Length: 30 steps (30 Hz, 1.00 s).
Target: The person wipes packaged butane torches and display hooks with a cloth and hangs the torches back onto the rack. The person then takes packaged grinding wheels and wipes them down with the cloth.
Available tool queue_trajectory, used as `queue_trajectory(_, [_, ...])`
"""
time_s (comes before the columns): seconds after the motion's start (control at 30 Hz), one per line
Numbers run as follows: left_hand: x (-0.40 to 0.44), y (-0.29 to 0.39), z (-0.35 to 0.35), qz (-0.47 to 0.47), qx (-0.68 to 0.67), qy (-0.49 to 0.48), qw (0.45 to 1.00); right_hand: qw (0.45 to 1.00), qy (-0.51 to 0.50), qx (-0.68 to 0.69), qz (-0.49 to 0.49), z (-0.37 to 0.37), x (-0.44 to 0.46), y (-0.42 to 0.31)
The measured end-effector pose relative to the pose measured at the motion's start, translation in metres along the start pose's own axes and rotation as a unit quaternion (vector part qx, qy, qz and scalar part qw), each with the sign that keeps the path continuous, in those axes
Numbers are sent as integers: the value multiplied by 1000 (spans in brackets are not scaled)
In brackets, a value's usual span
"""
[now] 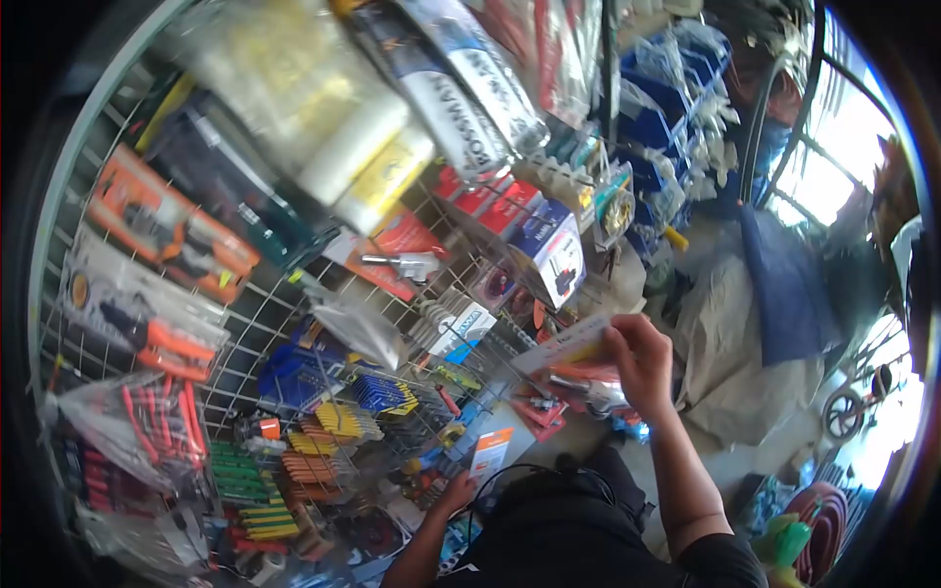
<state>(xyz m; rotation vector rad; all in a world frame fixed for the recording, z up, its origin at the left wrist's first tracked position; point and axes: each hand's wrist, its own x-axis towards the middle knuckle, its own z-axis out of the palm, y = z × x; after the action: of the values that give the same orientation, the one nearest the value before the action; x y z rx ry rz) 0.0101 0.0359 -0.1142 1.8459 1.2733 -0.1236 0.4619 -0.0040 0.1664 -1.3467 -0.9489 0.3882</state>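
My right hand (644, 365) is closed on the edge of a flat white card pack (561, 350) with some yellow on it. It holds the pack out beside the wire display rack (257, 328). Lower down, my left hand (457, 492) grips a small orange-and-white card pack (492, 453) near my body; its fingers are partly hidden. Just left of the white pack, a white-and-blue box (463, 328) hangs on the rack. Red card packs (539, 414) are below my right hand. What either pack contains is too blurred to make out.
Packaged pliers (172, 223), Bossman packs (456, 108) and a blue-and-white box (549, 253) hang on the rack. Blue bins (667, 88) stand at the back. Rows of coloured handles (245, 480) sit lower left. A coiled hose (821, 524) lies at lower right.
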Motion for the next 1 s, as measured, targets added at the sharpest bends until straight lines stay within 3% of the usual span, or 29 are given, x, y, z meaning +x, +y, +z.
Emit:
queue_trajectory(0.17, [-31, -10, 12, 1, -121, 101, 988, 988, -67, 139, 9, 58, 29, -50])
queue_trajectory(0.2, [-39, 2, 10, -43, -119, 108, 986, 987, -68, 148, -5, 68, 32, -56])
queue_trajectory(0.3, [-57, 8, 4, 3, -123, 140, 982, 974, -66, 217, 22, 89, 42, -71])
queue_trajectory(0.43, [-79, 40, -23, -17, -198, 172, 965, 976, -77, 201, 18, 100, 53, -83])
queue_trajectory(0.57, [-79, 31, -32, -8, -170, 208, 963, 974, -69, 216, 23, 108, 59, -77])
queue_trajectory(0.7, [-79, 41, -37, 59, -237, 265, 933, 970, -40, 237, 28, 115, 61, -71])
queue_trajectory(0.8, [-78, 44, -39, 51, -244, 269, 930, 982, -36, 185, -17, 126, 66, -66])
queue_trajectory(1.0, [-79, 46, -37, 34, -263, 276, 924, 979, -33, 201, -3, 163, 88, -60])
